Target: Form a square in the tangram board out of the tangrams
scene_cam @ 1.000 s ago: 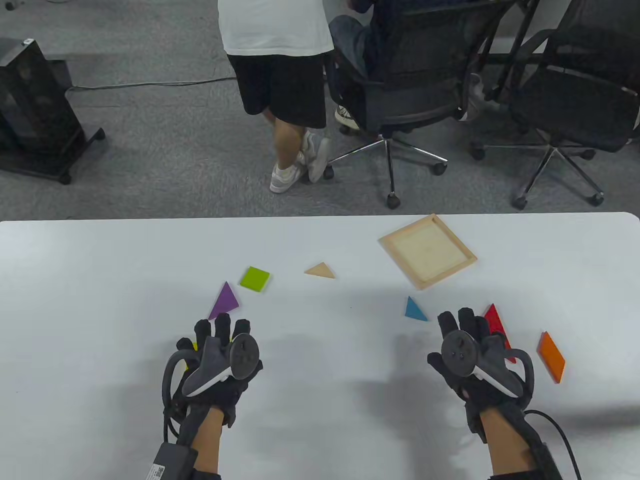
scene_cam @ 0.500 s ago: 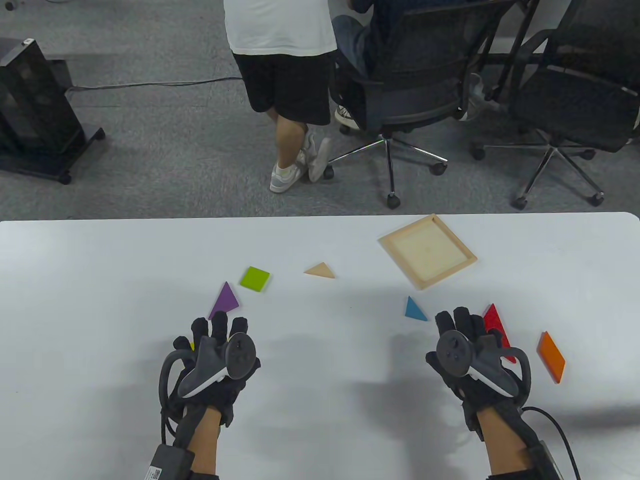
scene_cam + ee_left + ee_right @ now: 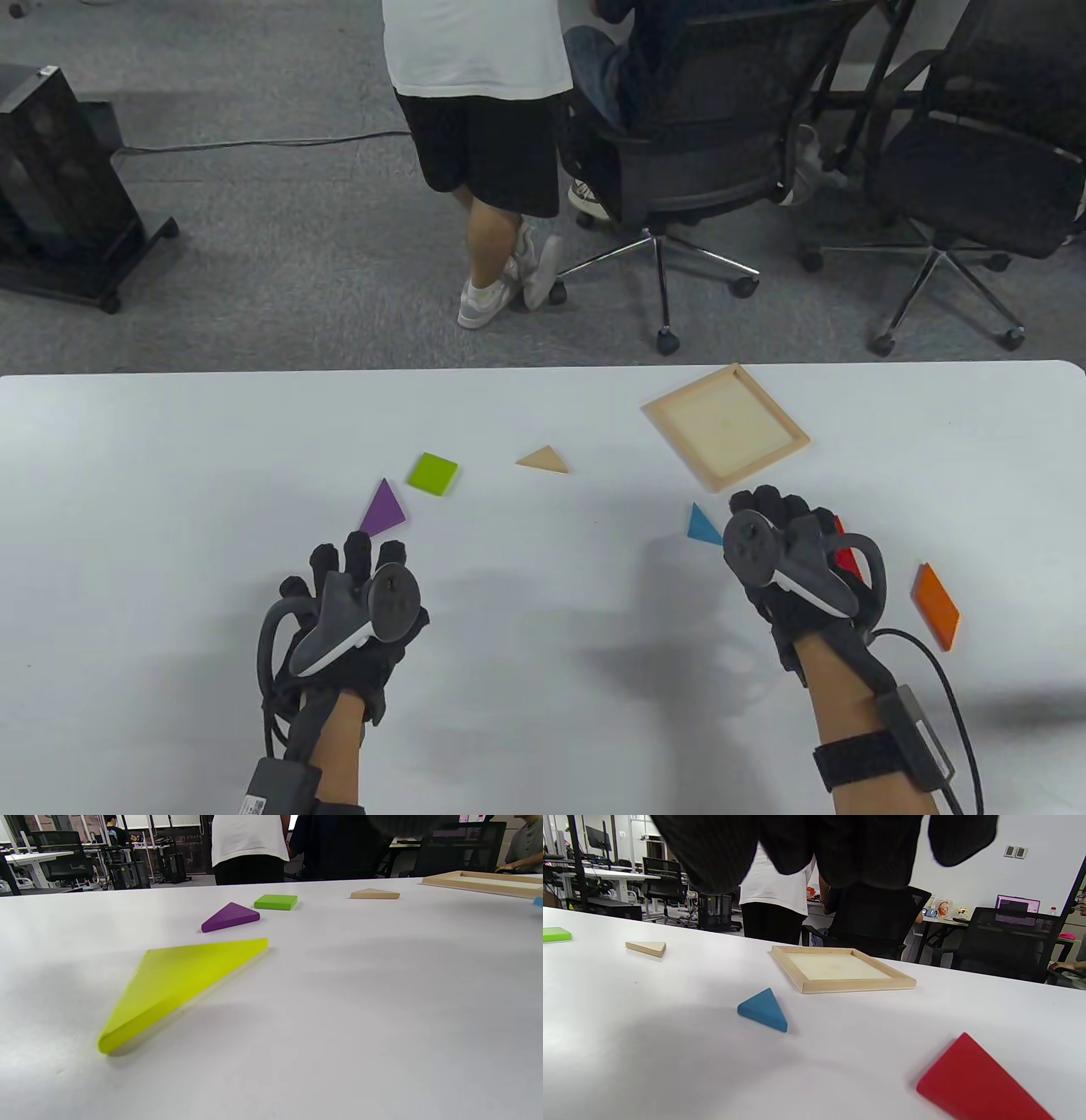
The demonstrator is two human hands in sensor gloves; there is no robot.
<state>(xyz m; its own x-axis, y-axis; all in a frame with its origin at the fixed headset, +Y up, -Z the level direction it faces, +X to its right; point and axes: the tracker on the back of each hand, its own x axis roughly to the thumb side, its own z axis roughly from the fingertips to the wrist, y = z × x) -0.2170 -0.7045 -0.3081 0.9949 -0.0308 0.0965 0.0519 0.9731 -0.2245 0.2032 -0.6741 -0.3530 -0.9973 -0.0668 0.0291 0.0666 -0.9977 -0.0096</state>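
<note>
The empty wooden tangram board [image 3: 725,424] lies at the back right of the table, turned like a diamond. My right hand [image 3: 776,505] hovers just in front of it, fingers relaxed and holding nothing, between the blue triangle [image 3: 702,524] and the partly covered red triangle [image 3: 846,559]. An orange parallelogram [image 3: 935,605] lies further right. My left hand [image 3: 344,560] hangs with loose fingers over the yellow triangle [image 3: 178,980], which is hidden in the table view. Beyond it lie a purple triangle [image 3: 383,508], a green square [image 3: 432,473] and a tan triangle [image 3: 543,459].
The white table [image 3: 170,509] ends at its far edge just behind the board. Past that edge a person [image 3: 479,127] stands, beside office chairs [image 3: 704,153], one of them occupied.
My right hand has moved forward and left toward the board, covering more of the red triangle. My left hand has drifted a little left. No piece has moved.
</note>
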